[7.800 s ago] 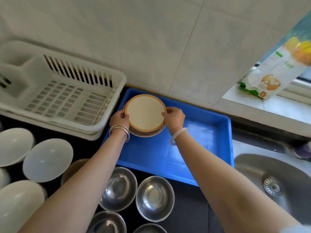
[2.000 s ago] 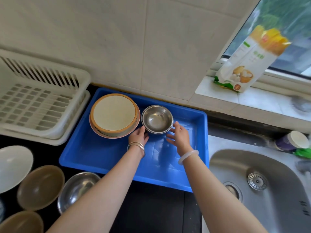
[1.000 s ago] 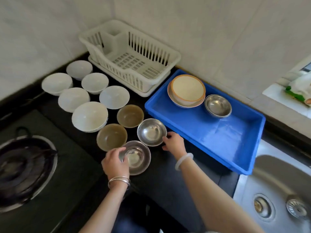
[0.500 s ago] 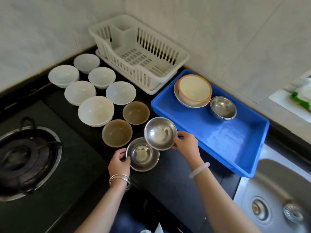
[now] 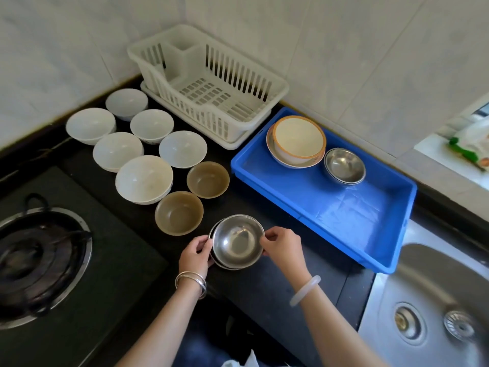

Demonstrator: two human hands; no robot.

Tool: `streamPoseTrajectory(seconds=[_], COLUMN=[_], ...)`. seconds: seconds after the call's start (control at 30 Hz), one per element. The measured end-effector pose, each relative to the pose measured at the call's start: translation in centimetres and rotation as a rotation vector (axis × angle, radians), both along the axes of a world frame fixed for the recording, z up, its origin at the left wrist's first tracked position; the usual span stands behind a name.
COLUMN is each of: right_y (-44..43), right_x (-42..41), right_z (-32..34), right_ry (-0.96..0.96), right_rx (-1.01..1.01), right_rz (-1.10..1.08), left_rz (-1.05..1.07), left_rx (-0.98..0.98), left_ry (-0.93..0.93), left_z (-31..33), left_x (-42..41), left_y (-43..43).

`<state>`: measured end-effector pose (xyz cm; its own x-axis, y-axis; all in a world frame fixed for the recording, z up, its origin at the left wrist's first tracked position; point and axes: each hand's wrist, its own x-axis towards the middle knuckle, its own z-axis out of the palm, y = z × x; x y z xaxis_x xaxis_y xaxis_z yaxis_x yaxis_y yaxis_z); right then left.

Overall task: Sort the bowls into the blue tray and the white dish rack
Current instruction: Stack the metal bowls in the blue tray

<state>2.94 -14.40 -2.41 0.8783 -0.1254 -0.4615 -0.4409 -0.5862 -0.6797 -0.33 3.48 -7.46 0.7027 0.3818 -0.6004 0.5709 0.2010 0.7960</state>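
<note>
Now two steel bowls [image 5: 237, 241] nested, both hands' grip on the rim.

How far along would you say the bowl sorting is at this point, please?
Early on. Done: the blue tray holds the stacked orange-rimmed bowls and nested steel bowls. In hand: the left hand and right hand hold two more stacked steel bowls by the rims. Left: six white bowls and two brown bowls sit on the counter; the white dish rack is empty.
</note>
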Motion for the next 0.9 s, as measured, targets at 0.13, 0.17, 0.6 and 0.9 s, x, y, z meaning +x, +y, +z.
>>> streamPoseTrajectory(seconds=[0.13,0.17,0.6,0.9], right_y=[0.2,0.3,-0.6,-5.7], right_x=[0.0,0.0,0.3,3.4], right_z=[-0.7,-0.9,-2.9,1.1], right_ry=[0.02,0.021,0.236,-0.014], right_rx=[0.006,0.005,0.359,0.481], right_rz=[0.005,0.003,-0.138,-0.315], left_rz=[-0.029,-0.033,-0.084,-0.23], left_rx=[-0.021,-0.02,-0.043,-0.094], left_ry=[0.012,0.017,0.064,-0.115], left_z=[0.1,0.0,1.2,6.2], left_x=[-0.1,-0.1,1.0,6.9], left_y=[-0.1,0.0,0.0,-4.5])
